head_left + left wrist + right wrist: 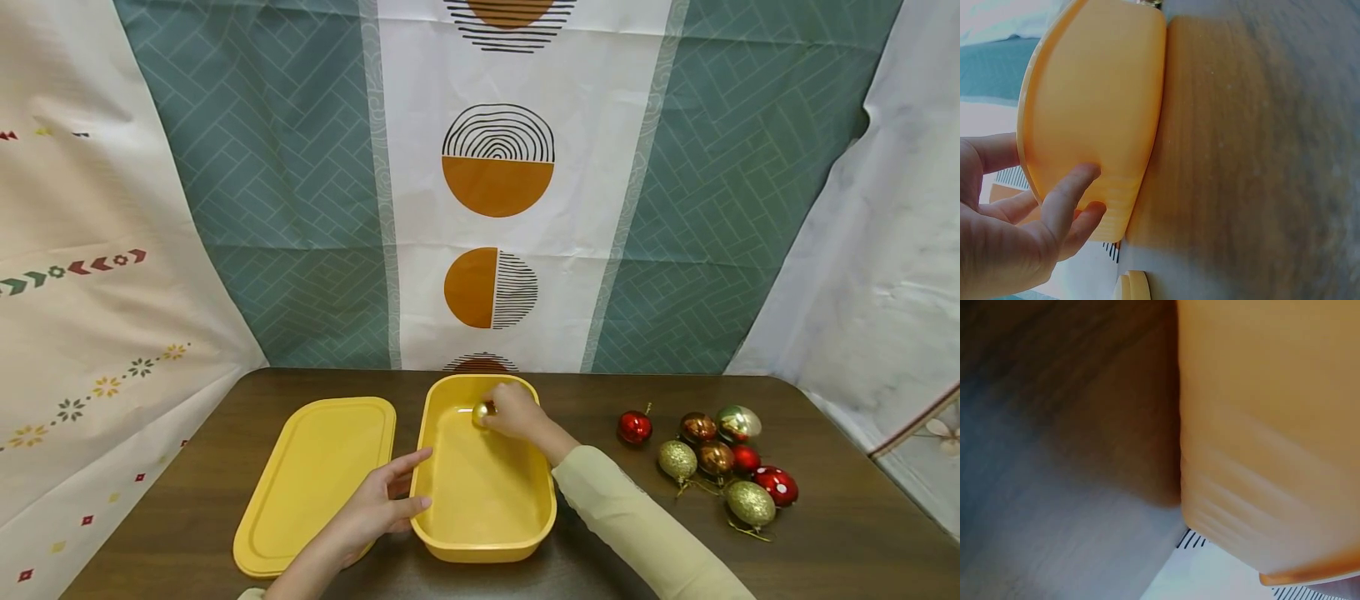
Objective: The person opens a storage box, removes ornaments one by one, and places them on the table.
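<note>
A deep yellow tub [486,492] stands on the table in the middle of the head view. My left hand [382,498] grips its left wall. In the left wrist view, two fingers [1072,194] lie against the tub's outer side while other digits pass over the rim. Inside the tub, towards its far end, my right hand [513,410] pinches a shiny gold Christmas bauble [480,415]. My fingers partly cover that bauble. The right wrist view is filled by the tub's outer wall [1272,437], and the right hand's grasp is hidden there.
Left of the tub lies a flat yellow lid [322,475]. On the right, a red bauble [634,427] lies a little apart from several gold, bronze and red baubles [716,458]. A patterned cloth [487,183] hangs behind the table [600,542].
</note>
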A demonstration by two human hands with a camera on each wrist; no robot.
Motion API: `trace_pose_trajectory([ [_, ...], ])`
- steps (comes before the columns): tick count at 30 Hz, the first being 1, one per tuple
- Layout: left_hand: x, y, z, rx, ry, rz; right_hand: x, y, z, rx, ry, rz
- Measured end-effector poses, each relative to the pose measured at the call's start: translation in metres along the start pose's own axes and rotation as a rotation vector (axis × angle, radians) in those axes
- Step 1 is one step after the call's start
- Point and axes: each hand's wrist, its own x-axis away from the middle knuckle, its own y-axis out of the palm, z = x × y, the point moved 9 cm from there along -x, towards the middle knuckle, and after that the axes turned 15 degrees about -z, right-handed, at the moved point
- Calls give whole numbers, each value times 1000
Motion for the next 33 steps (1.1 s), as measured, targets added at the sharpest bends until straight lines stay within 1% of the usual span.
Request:
trace_pose_trajectory([
  [12,0,0,0,-9,-12,9,2,-1,-2,2,-9,47],
  [16,0,0,1,-4,-2,5,3,-1,-2,-13,-25,59],
  [19,0,1,2,1,7,-2,6,-4,-3,-44,-42,68],
  [21,1,1,2,2,8,-3,11,-8,-5,-52,-62,81],
  [24,1,0,2,0,3,3,22,-16,-10,-92,-94,94],
  [29,1,0,1,-7,-2,12,46,-30,-15,-142,-125,105],
  [33,1,-1,0,-11,-3,17,67,-40,-14,-156,-136,112],
])
